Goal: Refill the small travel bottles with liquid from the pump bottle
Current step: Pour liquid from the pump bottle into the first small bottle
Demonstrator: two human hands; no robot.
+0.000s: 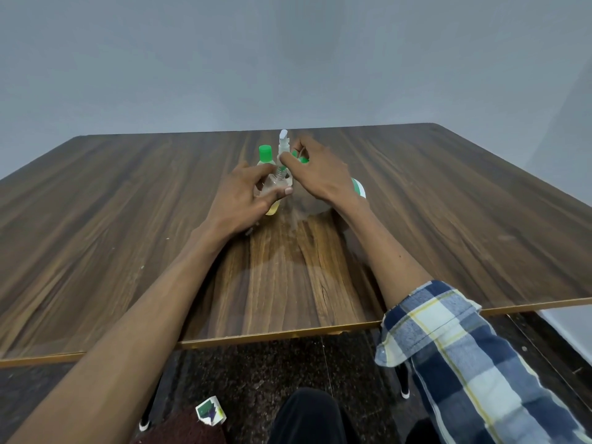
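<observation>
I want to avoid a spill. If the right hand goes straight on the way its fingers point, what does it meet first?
Most likely the white pump bottle: the right hand points forward-left, its fingers already beside the pump head. Depth is unclear; they may already touch.

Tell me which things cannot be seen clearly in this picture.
Head view only:
- Open small bottle: its body mostly hidden by the left hand.
- Pump bottle: its lower part hidden by the right hand.
- Green-and-white object: cut by the right wrist; unidentifiable.
- Liquid flow: too small, blurred.
</observation>
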